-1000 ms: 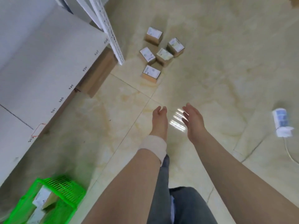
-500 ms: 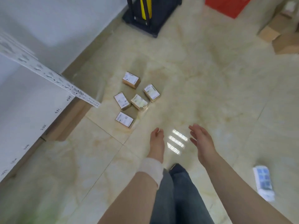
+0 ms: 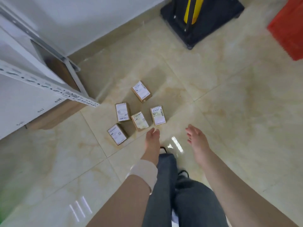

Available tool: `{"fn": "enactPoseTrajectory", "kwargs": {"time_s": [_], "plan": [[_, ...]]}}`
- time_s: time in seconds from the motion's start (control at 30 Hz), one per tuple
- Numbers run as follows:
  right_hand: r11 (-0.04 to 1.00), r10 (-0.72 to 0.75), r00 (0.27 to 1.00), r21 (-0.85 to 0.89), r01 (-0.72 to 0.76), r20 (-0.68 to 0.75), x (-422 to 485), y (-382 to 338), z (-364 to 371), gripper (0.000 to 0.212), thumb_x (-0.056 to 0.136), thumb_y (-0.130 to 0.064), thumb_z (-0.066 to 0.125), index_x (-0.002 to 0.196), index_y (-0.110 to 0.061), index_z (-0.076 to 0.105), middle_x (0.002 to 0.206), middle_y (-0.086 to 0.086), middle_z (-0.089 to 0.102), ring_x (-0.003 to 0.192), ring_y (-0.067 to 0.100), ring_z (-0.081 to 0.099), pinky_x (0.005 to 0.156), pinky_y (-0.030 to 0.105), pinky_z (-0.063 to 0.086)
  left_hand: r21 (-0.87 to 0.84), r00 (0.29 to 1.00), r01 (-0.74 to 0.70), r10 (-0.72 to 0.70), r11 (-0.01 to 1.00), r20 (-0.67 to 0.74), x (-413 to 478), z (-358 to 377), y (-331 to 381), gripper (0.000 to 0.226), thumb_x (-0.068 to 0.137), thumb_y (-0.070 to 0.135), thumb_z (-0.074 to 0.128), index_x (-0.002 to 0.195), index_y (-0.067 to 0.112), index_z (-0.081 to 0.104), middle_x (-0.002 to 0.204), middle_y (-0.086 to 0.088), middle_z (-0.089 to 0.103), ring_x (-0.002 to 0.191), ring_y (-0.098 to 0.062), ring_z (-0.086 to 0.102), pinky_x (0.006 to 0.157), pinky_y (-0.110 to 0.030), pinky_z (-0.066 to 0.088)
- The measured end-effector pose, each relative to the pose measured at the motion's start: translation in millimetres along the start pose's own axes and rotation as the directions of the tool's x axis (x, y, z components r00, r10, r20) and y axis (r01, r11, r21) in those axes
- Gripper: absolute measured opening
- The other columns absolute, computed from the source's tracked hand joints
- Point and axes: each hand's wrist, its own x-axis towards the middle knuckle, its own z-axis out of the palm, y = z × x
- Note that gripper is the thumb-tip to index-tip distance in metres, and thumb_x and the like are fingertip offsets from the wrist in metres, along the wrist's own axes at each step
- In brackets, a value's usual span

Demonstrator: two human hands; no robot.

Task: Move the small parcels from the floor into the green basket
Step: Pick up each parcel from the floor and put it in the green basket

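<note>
Several small brown parcels with white labels lie together on the tiled floor: one farthest [image 3: 141, 91], one at the left [image 3: 122, 111], one in the middle [image 3: 139, 121], one at the right [image 3: 158, 115], and one nearest [image 3: 117, 134]. My left hand [image 3: 152, 142], with a white band at the wrist, reaches forward empty, its fingertips just short of the middle parcel. To its right, my right hand [image 3: 197, 141] is held out with fingers spread, also empty. The green basket shows only as a green blur [image 3: 5, 208] at the lower left edge.
A white metal shelf rack [image 3: 49, 86] with numbered tags and a wooden base stands at the left. A black and yellow cart base [image 3: 201, 18] stands at the top. A red crate [image 3: 288, 28] is at the top right. My legs in dark trousers [image 3: 183, 194] are below.
The view has swung away from the basket and closed in on the parcels, which now lie just beyond my fingertips. Both hands stay outstretched and empty.
</note>
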Motion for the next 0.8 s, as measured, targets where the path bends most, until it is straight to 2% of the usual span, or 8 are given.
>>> {"fn": "enactPoseTrajectory", "kwargs": {"time_s": [0.27,0.4,0.5,0.6,0.67,0.7,0.73,0.8], "plan": [[0.964,0.067,0.98,-0.264,-0.015,0.189,74,-43,-1,0.052,0.095,-0.039,0.044,0.139,-0.012,0.041,0.144,0.006,0.047,0.132,0.021,0.044,0.113,0.043,0.033,-0.061,0.986,0.06,-0.069,0.996,-0.154,41,21,27,0.044,0.096,0.021,0.041,0.139,0.012,0.036,0.142,-0.013,0.044,0.13,-0.03,0.042,0.114,-0.043,0.028],[0.92,0.064,0.958,-0.389,0.052,0.279,167,-34,20,0.055,0.096,-0.042,0.039,0.144,-0.016,0.033,0.149,0.004,0.04,0.134,0.021,0.04,0.113,0.039,0.031,-0.008,0.983,-0.026,0.024,1.0,-0.182,127,36,12,0.041,0.096,0.023,0.043,0.136,0.012,0.038,0.125,0.0,0.043,0.114,-0.018,0.042,0.097,-0.027,0.029],[0.89,0.056,0.952,-0.447,0.089,0.302,259,1,50,0.056,0.096,-0.043,0.037,0.146,-0.019,0.028,0.15,0.004,0.036,0.135,0.021,0.039,0.111,0.037,0.032,0.043,0.975,-0.027,0.035,0.999,-0.218,221,49,-17,0.049,0.095,0.021,0.045,0.14,0.01,0.032,0.136,-0.004,0.043,0.127,-0.023,0.041,0.105,-0.029,0.03],[0.865,0.055,0.936,-0.484,0.129,0.348,352,55,85,0.056,0.097,-0.039,0.039,0.146,-0.014,0.03,0.152,0.007,0.034,0.137,0.022,0.036,0.111,0.033,0.03,0.114,0.965,-0.037,0.065,0.993,-0.254,318,63,-55,0.06,0.094,0.035,0.044,0.146,0.016,0.02,0.154,-0.006,0.029,0.139,-0.025,0.031,0.116,-0.043,0.025],[0.835,0.036,0.909,-0.512,0.202,0.416,393,92,110,0.042,0.095,-0.039,0.042,0.128,-0.015,0.05,0.137,0.011,0.051,0.126,0.025,0.048,0.101,0.023,0.037,0.172,0.956,-0.057,0.103,0.983,-0.275,366,67,-75,0.063,0.094,0.042,0.039,0.148,0.019,0.015,0.155,-0.002,0.025,0.14,-0.024,0.029,0.116,-0.043,0.025],[0.821,0.008,0.901,-0.517,0.242,0.433,408,107,120,0.037,0.092,-0.044,0.043,0.114,-0.018,0.056,0.124,0.013,0.059,0.116,0.027,0.053,0.095,0.021,0.043,0.198,0.95,-0.063,0.119,0.978,-0.288,384,67,-84,0.061,0.095,0.043,0.038,0.147,0.019,0.017,0.154,-0.002,0.028,0.139,-0.024,0.032,0.114,-0.043,0.028],[0.817,-0.027,0.896,-0.508,0.275,0.442,425,123,128,0.04,0.088,-0.05,0.043,0.111,-0.02,0.056,0.121,0.015,0.059,0.116,0.028,0.053,0.097,0.025,0.045,0.233,0.942,-0.065,0.137,0.97,-0.307,401,66,-91,0.058,0.094,0.044,0.036,0.145,0.018,0.024,0.15,-0.004,0.034,0.135,-0.026,0.038,0.111,-0.044,0.032],[0.824,-0.046,0.891,-0.486,0.289,0.452,444,146,137,0.058,0.087,-0.054,0.042,0.136,-0.025,0.042,0.137,0.015,0.041,0.133,0.023,0.033,0.108,0.025,0.029,0.264,0.929,-0.053,0.145,0.963,-0.34,429,62,-105,0.053,0.093,0.05,0.035,0.135,0.018,0.038,0.135,-0.008,0.051,0.121,-0.029,0.051,0.101,-0.043,0.042]]}}
